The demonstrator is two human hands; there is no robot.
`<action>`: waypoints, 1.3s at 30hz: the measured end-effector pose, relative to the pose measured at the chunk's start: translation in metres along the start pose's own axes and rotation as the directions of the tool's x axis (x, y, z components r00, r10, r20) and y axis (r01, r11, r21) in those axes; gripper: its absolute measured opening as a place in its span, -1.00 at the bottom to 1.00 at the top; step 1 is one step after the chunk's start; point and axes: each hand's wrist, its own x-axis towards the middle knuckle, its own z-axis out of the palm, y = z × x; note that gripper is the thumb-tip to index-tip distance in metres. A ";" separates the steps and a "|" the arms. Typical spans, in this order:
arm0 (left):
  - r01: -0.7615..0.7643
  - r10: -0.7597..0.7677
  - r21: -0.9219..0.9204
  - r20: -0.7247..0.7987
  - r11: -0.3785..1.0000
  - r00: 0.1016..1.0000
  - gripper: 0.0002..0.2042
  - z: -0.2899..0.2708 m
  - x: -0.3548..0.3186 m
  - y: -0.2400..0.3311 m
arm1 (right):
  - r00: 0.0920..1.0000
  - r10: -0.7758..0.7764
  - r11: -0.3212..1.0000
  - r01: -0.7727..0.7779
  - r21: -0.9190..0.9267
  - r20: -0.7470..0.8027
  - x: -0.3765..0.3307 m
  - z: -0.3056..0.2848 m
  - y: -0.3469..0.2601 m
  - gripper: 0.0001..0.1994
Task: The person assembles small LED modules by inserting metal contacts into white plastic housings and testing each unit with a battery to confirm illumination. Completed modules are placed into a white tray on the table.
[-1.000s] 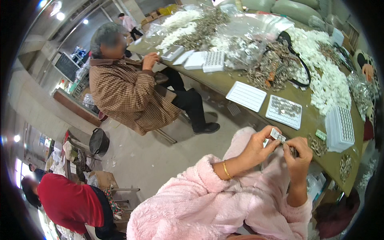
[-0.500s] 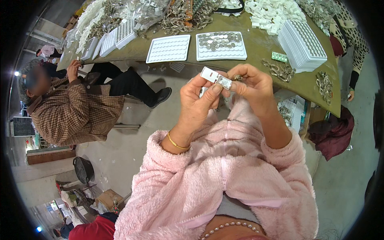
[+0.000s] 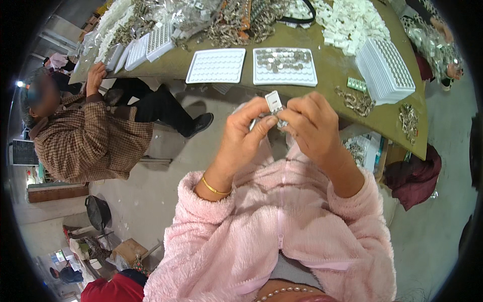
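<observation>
A small white plastic case [image 3: 273,101] stood tilted in the air just off the near edge of a worktop [image 3: 332,63], above a worker's lap. The left hand [image 3: 246,128] pinched it between thumb and fingers, a gold bracelet [image 3: 215,190] circling the wrist. The right hand [image 3: 314,123] had its fingers bunched narrowly at the case's lower end; whether they gripped a small part there could not be made out.

On the worktop beyond, a white tray [image 3: 292,75] carried rows of round silvery discs, just beside a second white tray [image 3: 216,65] with moulded hollows. To the right rose a tall stack of white trays [image 3: 377,75], near a green-and-white pack [image 3: 357,84] and a small pile of metallic pieces [image 3: 358,103]. Farther back lay a heap of white pieces [image 3: 352,27] and a tangle of brownish metallic parts [image 3: 236,27].

At left, a co-worker in a brown checked coat [image 3: 100,136] sat by the worktop's edge. A black tub [image 3: 98,211] stood on the floor behind.
</observation>
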 end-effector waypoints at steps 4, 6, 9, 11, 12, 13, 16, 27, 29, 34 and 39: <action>0.140 -0.147 -0.129 -0.043 0.982 0.988 -0.80 0.000 -0.005 -0.004 | 0.999 0.010 1.000 -0.010 -0.009 -0.032 -0.006 0.010 -0.002 -0.69; 0.169 -0.182 -0.205 -0.045 0.964 0.982 -0.76 0.002 -0.008 -0.007 | 0.999 0.024 0.999 -0.022 0.042 -0.039 -0.008 0.015 0.000 -0.72; 0.217 -0.242 -0.251 -0.074 0.943 0.967 -0.73 0.007 -0.010 -0.010 | 0.998 0.057 0.997 -0.055 0.061 -0.024 -0.011 0.022 0.003 -0.77; 0.240 -0.269 -0.222 -0.115 0.945 0.956 -0.70 0.014 -0.010 -0.014 | 0.997 0.076 0.996 -0.076 0.037 0.015 -0.011 0.025 0.005 -0.81; 0.246 -0.285 -0.250 -0.135 0.937 0.949 -0.69 0.017 -0.009 -0.016 | 0.996 0.082 0.996 -0.083 0.021 0.046 -0.010 0.026 0.006 -0.82; 0.250 -0.300 -0.276 -0.157 0.928 0.941 -0.69 0.019 -0.006 -0.019 | 0.994 0.087 0.996 -0.087 0.001 0.071 -0.009 0.026 0.007 -0.84; 0.219 -0.311 -0.328 -0.262 0.919 0.914 -0.69 0.021 -0.001 -0.026 | 0.971 0.063 0.998 -0.060 -0.017 0.229 0.003 0.025 0.018 -0.91; 0.180 -0.266 -0.336 -0.232 0.925 0.936 -0.79 -0.002 0.005 -0.035 | 0.961 0.233 0.919 -0.167 -0.358 0.148 0.029 0.009 0.104 -0.91; 0.163 -0.264 -0.396 -0.217 0.904 0.940 -0.81 -0.006 0.006 -0.038 | 0.959 0.224 0.916 -0.146 -0.374 0.172 0.025 0.011 0.105 -0.90; 0.165 -0.259 -0.372 -0.220 0.914 0.940 -0.81 -0.012 0.008 -0.040 | 0.951 0.231 0.935 -0.159 -0.316 0.206 0.027 0.009 0.106 -0.88; 0.168 -0.266 -0.368 -0.234 0.915 0.935 -0.78 -0.008 0.012 -0.038 | 0.919 0.337 0.939 -0.311 -0.150 0.205 0.028 0.007 0.099 -0.81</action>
